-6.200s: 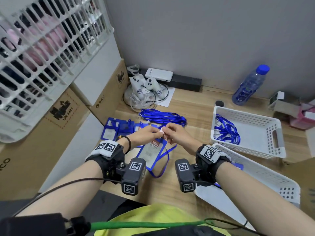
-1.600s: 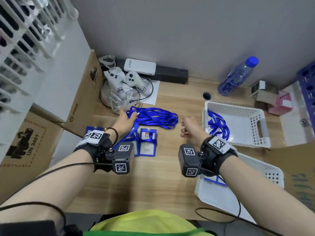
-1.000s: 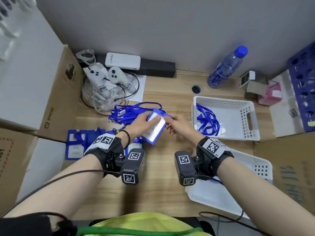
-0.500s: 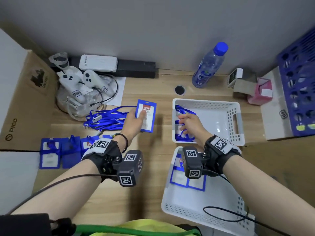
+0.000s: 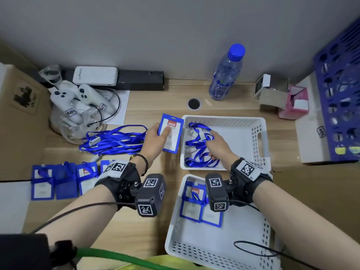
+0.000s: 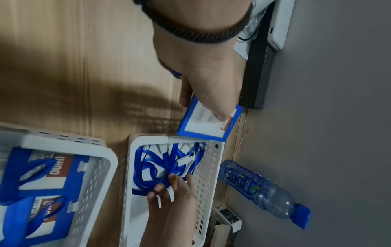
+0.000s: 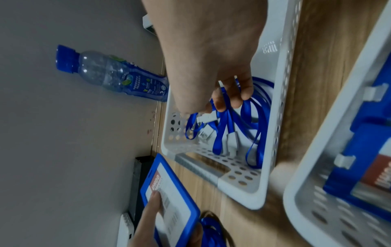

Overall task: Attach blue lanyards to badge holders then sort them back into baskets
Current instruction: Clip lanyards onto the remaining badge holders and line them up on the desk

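My left hand (image 5: 155, 140) grips a blue badge holder (image 5: 171, 133) with a red UHOO label, held up just left of the far white basket (image 5: 261, 133); the left wrist view shows the badge holder (image 6: 208, 122) under my thumb. My right hand (image 5: 218, 147) reaches into that basket, and its fingers (image 7: 232, 95) curl round blue lanyards (image 7: 224, 127) with white clips. The near white basket (image 5: 224, 248) holds badge holders (image 5: 196, 203) with lanyards on them. More blue lanyards (image 5: 115, 140) lie piled on the desk at the left, and several badge holders (image 5: 64, 181) lie in a row below them.
A water bottle (image 5: 226, 75) stands at the back by the wall. White controllers in a plastic bag (image 5: 78, 106), a white power bank (image 5: 95, 76) and a black bar sit at the back left. Cardboard boxes (image 5: 21, 117) flank the left, small boxes (image 5: 282, 98) and a blue crate (image 5: 341, 90) the right.
My left hand has lifted the badge holder slightly closer to the far basket. My right hand has gone deeper into that basket and closed its fingers on the lanyards.
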Motion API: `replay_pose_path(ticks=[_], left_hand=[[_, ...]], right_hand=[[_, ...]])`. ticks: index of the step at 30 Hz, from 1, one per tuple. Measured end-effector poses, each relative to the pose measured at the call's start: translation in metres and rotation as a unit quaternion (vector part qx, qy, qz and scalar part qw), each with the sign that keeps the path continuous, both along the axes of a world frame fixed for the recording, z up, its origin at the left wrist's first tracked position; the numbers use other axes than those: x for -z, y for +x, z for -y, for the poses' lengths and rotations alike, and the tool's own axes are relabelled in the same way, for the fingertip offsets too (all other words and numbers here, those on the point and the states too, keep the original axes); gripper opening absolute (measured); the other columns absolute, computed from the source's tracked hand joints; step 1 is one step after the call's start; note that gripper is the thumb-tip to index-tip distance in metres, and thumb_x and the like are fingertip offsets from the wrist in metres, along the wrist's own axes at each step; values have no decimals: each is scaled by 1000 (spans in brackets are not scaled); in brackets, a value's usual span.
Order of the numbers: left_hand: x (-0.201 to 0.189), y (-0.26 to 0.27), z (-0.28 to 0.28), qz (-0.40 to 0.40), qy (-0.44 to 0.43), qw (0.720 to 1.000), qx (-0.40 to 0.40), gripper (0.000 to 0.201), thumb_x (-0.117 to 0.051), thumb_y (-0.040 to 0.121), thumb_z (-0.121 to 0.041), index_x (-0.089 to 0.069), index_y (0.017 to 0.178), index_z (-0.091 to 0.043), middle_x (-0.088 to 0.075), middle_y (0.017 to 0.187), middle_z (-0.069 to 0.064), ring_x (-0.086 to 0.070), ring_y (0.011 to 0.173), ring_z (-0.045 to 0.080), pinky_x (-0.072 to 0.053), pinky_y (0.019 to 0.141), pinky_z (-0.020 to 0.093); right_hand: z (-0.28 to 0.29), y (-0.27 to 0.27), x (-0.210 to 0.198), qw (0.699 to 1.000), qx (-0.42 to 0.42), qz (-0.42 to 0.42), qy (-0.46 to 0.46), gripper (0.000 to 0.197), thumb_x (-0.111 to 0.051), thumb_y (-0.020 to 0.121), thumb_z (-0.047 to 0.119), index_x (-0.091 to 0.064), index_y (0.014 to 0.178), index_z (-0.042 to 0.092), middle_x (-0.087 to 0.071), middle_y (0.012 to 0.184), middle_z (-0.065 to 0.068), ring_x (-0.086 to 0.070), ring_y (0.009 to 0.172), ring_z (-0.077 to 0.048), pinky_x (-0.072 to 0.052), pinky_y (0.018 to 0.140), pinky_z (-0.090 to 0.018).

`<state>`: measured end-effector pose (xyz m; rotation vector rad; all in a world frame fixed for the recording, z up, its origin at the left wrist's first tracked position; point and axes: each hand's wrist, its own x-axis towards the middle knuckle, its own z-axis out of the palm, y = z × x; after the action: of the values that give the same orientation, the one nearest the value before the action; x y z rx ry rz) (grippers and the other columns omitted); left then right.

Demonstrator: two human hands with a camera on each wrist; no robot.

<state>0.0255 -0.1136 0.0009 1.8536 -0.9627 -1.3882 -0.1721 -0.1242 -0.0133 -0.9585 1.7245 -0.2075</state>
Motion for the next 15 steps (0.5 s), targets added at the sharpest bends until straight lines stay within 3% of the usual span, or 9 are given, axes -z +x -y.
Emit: replay_pose_path(ticks=[5,10,13,15], left_hand=[[-1,-4,-4,7,4,1000,0,21,-50,99,-32,-56,113,-17,-66,100,-4,-64,82,7,-48,59,18],[-4,5,-13,18,18,999,19,18,-52,98,-29,-57,111,-18,-66,102,-3,-63,87,10,-51,70,19],[-5,13,-19,23,35,999,35,19,-52,98,-29,-58,112,-18,-67,104,-3,-63,88,9,-49,69,19],[-5,18,-22,31,41,998,36,20,-52,98,-29,-58,113,-18,-67,105,-2,-63,86,8,-47,67,18]], right_hand=[[6,-4,13,1000,0,-7,-19,39,-50,92,21,-51,131,15,-53,77,2,-48,60,-15,-43,61,-31],[8,11,18,995,-18,-64,-69,28,-62,85,25,-59,111,14,-61,98,-4,-61,91,-27,-53,84,-42],[4,15,20,992,-15,-96,-74,25,-62,85,22,-62,103,4,-66,100,-14,-63,91,-32,-53,81,-42],[1,15,19,992,-17,-101,-73,23,-58,87,20,-62,103,5,-66,99,-13,-63,90,-31,-53,79,-38]])
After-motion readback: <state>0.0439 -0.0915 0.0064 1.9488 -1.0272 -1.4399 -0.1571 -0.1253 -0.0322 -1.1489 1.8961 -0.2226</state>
